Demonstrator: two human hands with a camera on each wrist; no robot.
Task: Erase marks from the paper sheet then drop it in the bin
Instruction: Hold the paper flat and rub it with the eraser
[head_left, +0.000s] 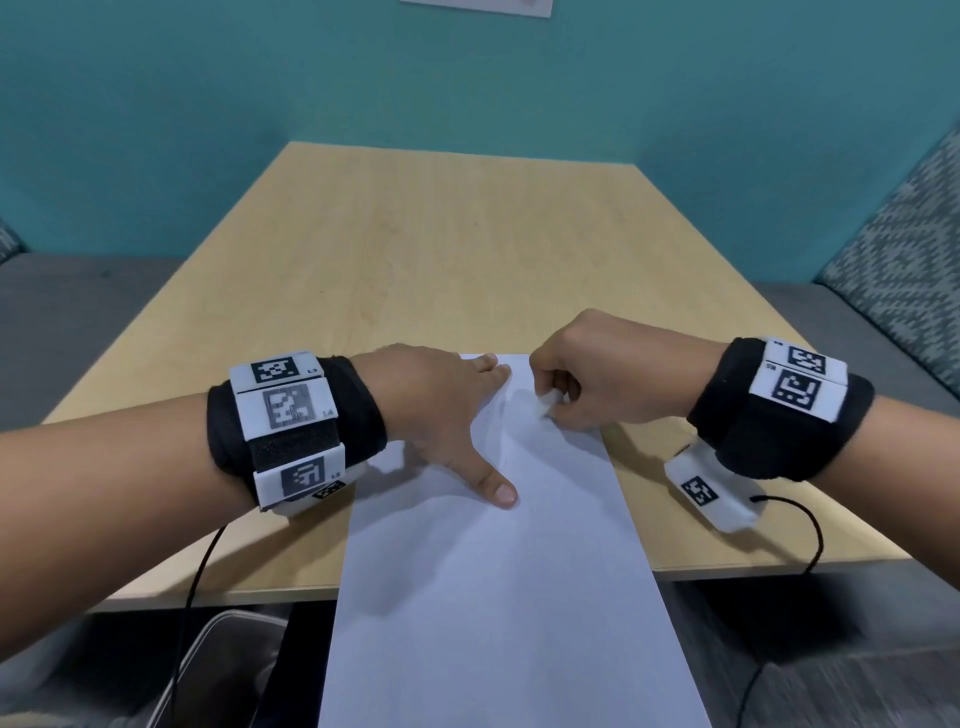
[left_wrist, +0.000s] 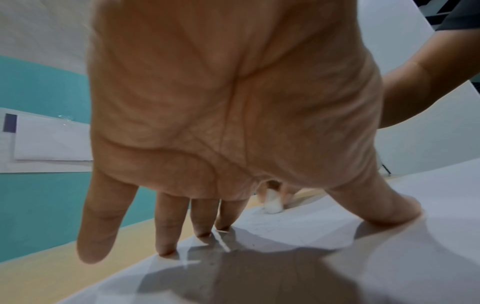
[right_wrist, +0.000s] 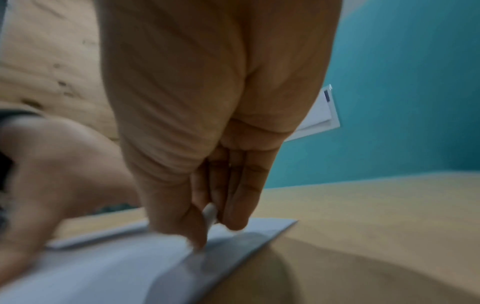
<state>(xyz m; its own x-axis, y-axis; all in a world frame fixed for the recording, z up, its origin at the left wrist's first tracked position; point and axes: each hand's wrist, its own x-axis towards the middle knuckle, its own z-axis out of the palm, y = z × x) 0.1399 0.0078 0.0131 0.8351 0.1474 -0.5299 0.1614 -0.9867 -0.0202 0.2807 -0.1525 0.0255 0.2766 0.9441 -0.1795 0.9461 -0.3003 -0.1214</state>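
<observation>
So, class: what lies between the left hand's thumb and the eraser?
Only bare paper sheet, head view, between the left hand and the eraser the right hand pinches.

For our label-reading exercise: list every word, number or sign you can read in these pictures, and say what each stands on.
"L3": left wristband, beside its top square-coded tag.
"L4": same band, beside the middle tag.
"L5": same band, beside the lower tag.
Small print on the right wristband: too small to read.
Wall notice: no readable text.
Paper sheet: faint marks only, no words.

The paper sheet (head_left: 498, 561) lies on the surface (head_left: 415, 249) before me, overhanging its near edge; my left grip (head_left: 436, 410) presses it, my right grip (head_left: 587, 374) beside.
</observation>
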